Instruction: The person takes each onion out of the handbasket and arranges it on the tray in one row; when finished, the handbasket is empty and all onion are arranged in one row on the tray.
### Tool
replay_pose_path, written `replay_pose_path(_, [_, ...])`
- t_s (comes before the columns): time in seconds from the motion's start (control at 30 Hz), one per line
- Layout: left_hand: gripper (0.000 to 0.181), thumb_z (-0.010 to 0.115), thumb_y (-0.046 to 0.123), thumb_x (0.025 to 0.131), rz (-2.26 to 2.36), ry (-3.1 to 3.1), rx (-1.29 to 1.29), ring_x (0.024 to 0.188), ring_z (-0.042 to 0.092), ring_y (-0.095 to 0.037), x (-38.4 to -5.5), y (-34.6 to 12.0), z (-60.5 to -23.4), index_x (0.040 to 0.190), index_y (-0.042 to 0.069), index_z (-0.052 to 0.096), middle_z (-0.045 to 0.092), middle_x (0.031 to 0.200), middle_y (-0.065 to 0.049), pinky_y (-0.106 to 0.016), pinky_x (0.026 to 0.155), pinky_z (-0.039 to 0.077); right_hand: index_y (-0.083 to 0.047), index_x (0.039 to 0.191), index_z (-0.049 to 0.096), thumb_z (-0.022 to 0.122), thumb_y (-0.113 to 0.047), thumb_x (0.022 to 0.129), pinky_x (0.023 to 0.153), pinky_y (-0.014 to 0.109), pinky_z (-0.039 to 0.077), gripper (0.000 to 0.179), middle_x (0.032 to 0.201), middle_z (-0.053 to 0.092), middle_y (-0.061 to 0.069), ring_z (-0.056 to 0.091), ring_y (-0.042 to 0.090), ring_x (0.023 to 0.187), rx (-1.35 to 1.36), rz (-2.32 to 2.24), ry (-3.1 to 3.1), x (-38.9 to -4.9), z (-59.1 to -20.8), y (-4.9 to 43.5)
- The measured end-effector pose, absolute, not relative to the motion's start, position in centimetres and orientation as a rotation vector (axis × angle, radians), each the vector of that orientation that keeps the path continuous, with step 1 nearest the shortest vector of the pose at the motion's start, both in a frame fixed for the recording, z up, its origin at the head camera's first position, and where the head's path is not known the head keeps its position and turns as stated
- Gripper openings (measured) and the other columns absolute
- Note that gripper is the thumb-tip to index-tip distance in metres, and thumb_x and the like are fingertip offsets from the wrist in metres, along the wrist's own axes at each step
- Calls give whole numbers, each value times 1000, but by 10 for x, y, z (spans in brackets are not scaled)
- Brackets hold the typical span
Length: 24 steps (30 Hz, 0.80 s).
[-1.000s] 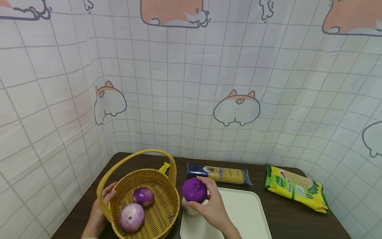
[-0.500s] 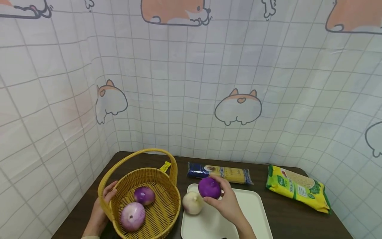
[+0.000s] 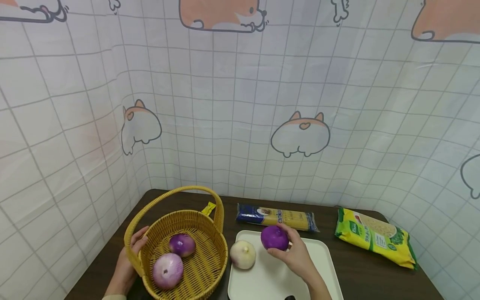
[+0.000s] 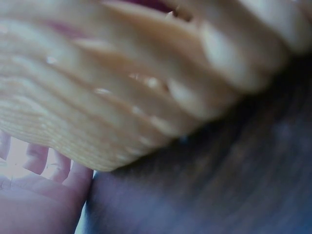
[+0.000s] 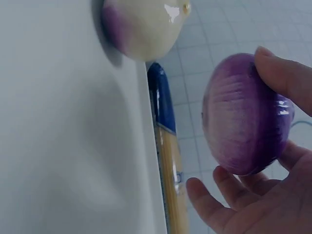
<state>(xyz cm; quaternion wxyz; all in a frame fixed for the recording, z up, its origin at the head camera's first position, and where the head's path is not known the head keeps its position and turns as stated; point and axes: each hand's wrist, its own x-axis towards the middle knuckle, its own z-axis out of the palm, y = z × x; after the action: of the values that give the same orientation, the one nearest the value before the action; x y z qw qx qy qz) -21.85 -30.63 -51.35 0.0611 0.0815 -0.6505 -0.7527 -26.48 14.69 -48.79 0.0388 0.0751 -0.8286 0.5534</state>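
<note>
The right hand [image 3: 298, 256], lower centre of the head frame, is partly closed, thumb and fingertips gripping a glossy, deep-purple round onion [image 3: 273, 239]; one fingertip stands off it. The onion hangs over the upper middle of a white, rectangular, shallow-rimmed tray [image 3: 255, 287], not touching it. Its skin looks slick; in this inspector's judgement an even hold around its widest part, kept level and lowered slowly, would limit slipping or rolling.

Clearances: a cream-and-purple round onion [image 3: 243, 255] sits on the tray just left of the held one. The tray's upper rim is near, with a blue-and-yellow plastic pasta packet [image 3: 296, 219] beyond. Bare tray lies toward the lower centre.

At lower left, the left hand [image 3: 125, 266] rests against a tan woven basket [image 3: 225, 254]; how far its fingers close cannot be told.
</note>
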Motion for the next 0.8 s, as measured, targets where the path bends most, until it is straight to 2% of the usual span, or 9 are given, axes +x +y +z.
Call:
replay_pose_path(0.27, [58,51,33,103,-2278,-1967,249,110,59,-8,-220,-308,-514,150,5,31,59,119,15,-23,89,50,-8,137,53,89,-14,68,88,52,52,79,135,48,24,57,41,113,235,1579,-2683,-264,-496,154])
replay_pose_path(0.57, [57,51,32,103,-2260,-1970,256,108,60,-8,-218,-307,-516,150,4,32,59,119,14,-23,87,51,-6,139,50,90,-18,68,91,52,51,83,135,52,22,59,38,111,369,1548,-2767,-265,-509,161])
replay_pose_path(0.8, [57,50,31,103,-2258,-1958,228,108,60,-9,-219,-308,-517,150,4,32,59,120,11,-24,87,51,-3,138,50,89,-16,68,93,54,49,81,136,49,24,56,41,113,514,1554,-2772,-263,-513,165])
